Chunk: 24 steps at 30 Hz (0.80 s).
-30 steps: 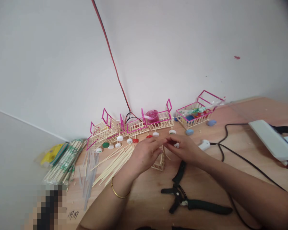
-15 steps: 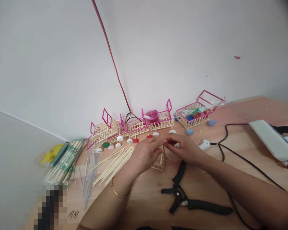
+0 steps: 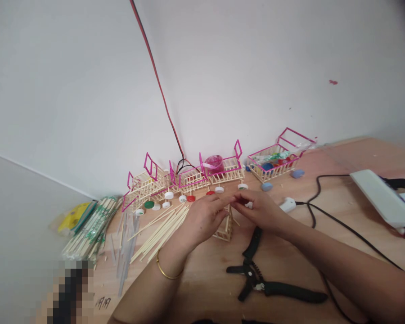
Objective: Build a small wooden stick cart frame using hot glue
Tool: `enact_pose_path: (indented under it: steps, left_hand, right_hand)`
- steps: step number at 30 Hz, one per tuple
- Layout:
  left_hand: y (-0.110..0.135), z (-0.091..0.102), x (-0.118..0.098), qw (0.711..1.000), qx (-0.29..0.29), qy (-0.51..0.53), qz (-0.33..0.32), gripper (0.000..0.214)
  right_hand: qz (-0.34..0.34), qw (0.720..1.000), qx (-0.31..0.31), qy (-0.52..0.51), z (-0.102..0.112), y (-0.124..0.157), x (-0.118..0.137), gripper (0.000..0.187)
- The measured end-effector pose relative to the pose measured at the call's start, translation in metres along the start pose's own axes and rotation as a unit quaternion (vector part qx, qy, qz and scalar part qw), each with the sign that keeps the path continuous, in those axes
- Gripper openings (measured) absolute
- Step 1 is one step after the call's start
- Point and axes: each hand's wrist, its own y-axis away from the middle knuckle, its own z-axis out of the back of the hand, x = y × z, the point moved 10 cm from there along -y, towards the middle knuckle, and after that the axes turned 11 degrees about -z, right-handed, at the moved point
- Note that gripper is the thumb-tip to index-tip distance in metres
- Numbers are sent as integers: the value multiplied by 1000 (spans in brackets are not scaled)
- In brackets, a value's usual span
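My left hand point(image 3: 205, 218) and my right hand point(image 3: 259, 209) meet at the fingertips in the middle of the table. Both are closed in a pinch, and whatever sits between the fingers is hidden. Just below them is a small frame of pale wooden sticks point(image 3: 224, 231), partly covered by my left hand; I cannot tell whether the fingers touch it. A white cap point(image 3: 249, 204) shows by my right fingers. Left of my left hand lies a spread of loose bamboo sticks point(image 3: 160, 231). Wire strippers with dark handles point(image 3: 253, 274) lie nearer to me.
Stick carts with pink rims point(image 3: 194, 180) and bottle-cap wheels line the wall; one holds a pink-stained cup point(image 3: 214, 165). Bagged sticks point(image 3: 91, 225) and clear glue sticks point(image 3: 126, 252) lie left. Right are a white glue gun point(image 3: 288, 204), black cables point(image 3: 351, 238) and a white box point(image 3: 383, 198).
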Motion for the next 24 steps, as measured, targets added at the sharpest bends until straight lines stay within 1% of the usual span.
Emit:
enact_pose_path:
  steps: [7, 10, 15, 19, 24]
  left_hand:
    - [1, 0, -1, 1000, -1, 1, 1, 40]
    - [2, 1, 2, 1000, -11, 14, 10, 44]
    - [5, -3, 12, 999, 0, 8, 44, 54]
    - [6, -2, 14, 998, 8, -3, 59, 45]
    - [6, 0, 14, 997, 21, -15, 69, 23]
  right_hand:
    - [-5, 1000, 12, -6, -2, 0, -3, 12]
    - [-11, 1000, 12, -11, -2, 0, -5, 13]
    - [-11, 1000, 17, -18, -1, 0, -4, 12]
    - [-2, 1000, 4, -30, 3, 0, -3, 12]
    - [2, 999, 4, -33, 3, 0, -6, 14]
